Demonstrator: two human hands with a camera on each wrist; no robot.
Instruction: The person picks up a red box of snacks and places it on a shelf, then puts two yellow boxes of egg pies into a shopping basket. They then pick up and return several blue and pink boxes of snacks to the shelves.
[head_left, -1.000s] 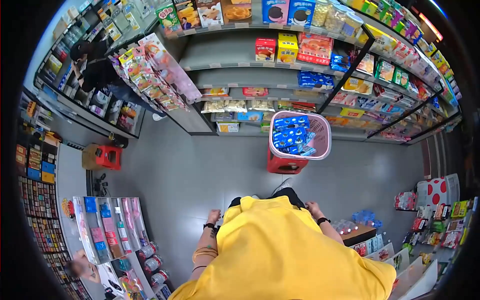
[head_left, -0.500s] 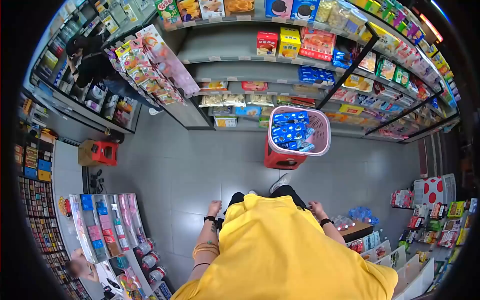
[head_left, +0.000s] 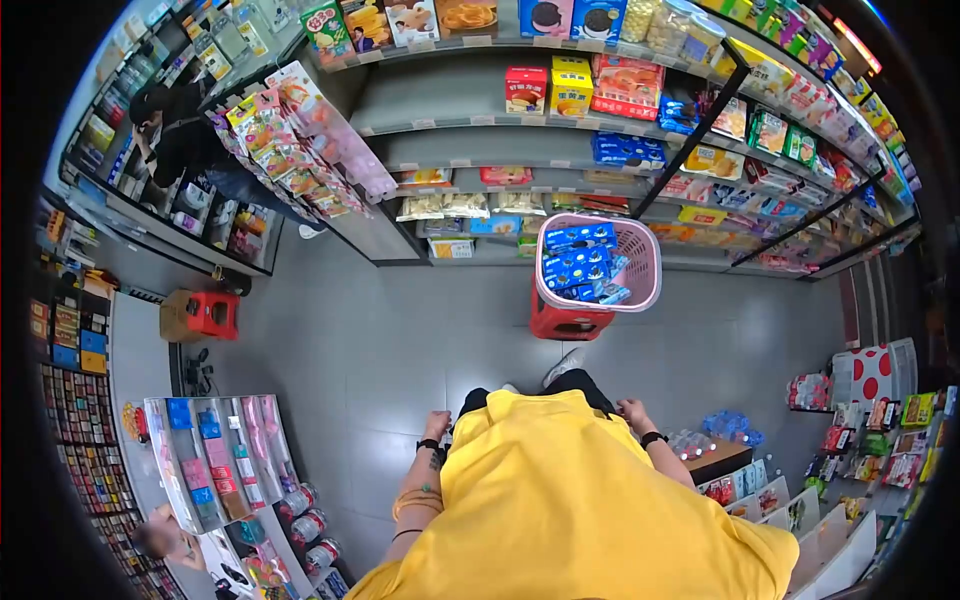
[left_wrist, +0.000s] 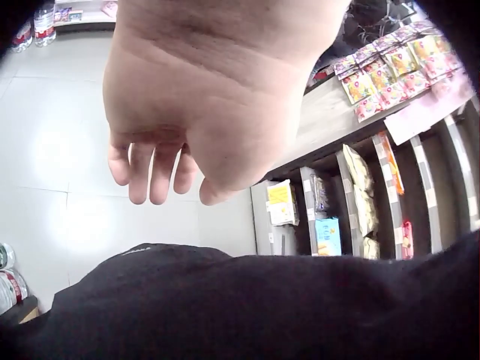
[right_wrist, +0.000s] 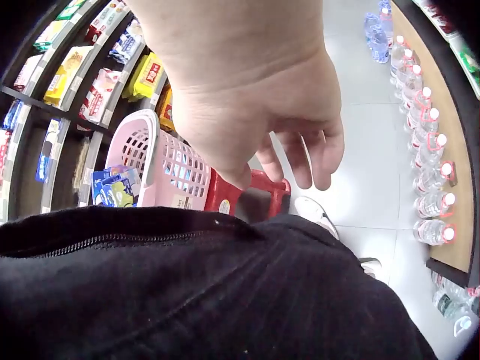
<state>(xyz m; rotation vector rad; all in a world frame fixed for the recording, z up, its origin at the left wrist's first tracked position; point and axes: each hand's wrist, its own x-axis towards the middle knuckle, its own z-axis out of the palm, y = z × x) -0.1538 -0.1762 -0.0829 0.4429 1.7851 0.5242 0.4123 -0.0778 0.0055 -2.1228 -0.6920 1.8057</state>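
Observation:
My left hand [left_wrist: 195, 112] hangs beside the dark trousers with its fingers loosely bent and nothing in them; in the head view it shows left of the yellow shirt [head_left: 570, 490]. On the other side, my right hand [right_wrist: 262, 112] also hangs loose by the trouser leg, fingers relaxed and holding nothing. Ahead of the feet, a pink basket [head_left: 650, 265] rests on a red stool [head_left: 568, 322]. Blue snack packs [head_left: 578, 268] lie piled in the basket. From the right wrist the basket's slotted side appears beyond the hand, apart from it.
Shelves of packaged snacks [head_left: 628, 150] run along the far side. Left are a display rack [head_left: 215, 460] and another red stool [head_left: 212, 315]. A person in dark clothes [head_left: 180, 130] stands at the far left; another person [head_left: 160, 540] is low left. Bottles [right_wrist: 431, 172] line the right.
The head view shifts slightly. My hands stay hanging at the sides, and the basket with its blue packs stays on the stool.

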